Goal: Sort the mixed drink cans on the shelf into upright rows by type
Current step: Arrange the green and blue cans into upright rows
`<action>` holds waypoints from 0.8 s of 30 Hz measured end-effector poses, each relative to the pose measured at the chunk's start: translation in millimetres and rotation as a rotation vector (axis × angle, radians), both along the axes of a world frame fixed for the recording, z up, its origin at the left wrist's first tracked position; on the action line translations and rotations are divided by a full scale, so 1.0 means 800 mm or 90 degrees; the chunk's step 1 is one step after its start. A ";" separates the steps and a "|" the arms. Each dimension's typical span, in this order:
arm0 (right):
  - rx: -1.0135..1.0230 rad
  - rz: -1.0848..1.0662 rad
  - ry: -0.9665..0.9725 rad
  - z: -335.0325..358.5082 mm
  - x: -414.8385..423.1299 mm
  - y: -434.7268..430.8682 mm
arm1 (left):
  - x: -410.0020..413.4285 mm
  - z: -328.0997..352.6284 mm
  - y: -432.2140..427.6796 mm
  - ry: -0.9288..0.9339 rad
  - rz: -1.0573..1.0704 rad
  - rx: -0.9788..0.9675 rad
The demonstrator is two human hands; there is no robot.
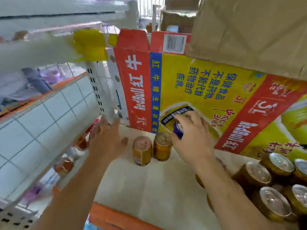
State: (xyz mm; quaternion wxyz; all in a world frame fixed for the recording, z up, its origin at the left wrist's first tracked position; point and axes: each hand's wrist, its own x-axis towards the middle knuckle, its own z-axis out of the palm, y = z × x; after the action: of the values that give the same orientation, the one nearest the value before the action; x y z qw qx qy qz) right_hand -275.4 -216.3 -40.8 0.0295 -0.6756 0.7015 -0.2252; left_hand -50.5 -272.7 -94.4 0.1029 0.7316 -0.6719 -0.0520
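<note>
Now your right hand [191, 140] is gripping blue can [178, 128], fingers curled round it, can tilting, just beside pair of gold cans [162, 146] standing upright on shelf [149, 188]. Likely you're keeping blue type apart from gold row. Your left hand [108, 140] is hovering open, fingers spread, holding nothing. More gold cans [265, 180] are standing grouped at right, below carton [199, 83].
</note>
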 end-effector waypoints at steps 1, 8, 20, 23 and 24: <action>0.000 0.004 -0.002 0.003 0.011 0.001 | 0.011 -0.007 -0.009 0.018 0.008 0.015; 0.003 -0.025 -0.011 0.004 0.047 0.012 | 0.042 -0.024 -0.043 0.100 -0.021 -0.049; -0.093 -0.197 -0.250 -0.017 0.006 0.105 | -0.020 0.061 0.052 0.574 -0.391 -0.142; -0.119 -0.213 -0.325 -0.017 -0.012 0.146 | -0.064 0.053 0.075 0.662 -0.428 -0.046; -0.134 -0.221 -0.342 -0.016 -0.020 0.161 | -0.077 0.051 0.083 0.672 -0.437 -0.032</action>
State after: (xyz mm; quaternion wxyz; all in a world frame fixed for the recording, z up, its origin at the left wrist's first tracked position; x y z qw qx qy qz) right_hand -291.6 -87.8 -53.6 0.1045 -0.4616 0.7462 -0.4681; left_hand -112.2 -206.0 -53.8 0.4149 0.3474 -0.7284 -0.4203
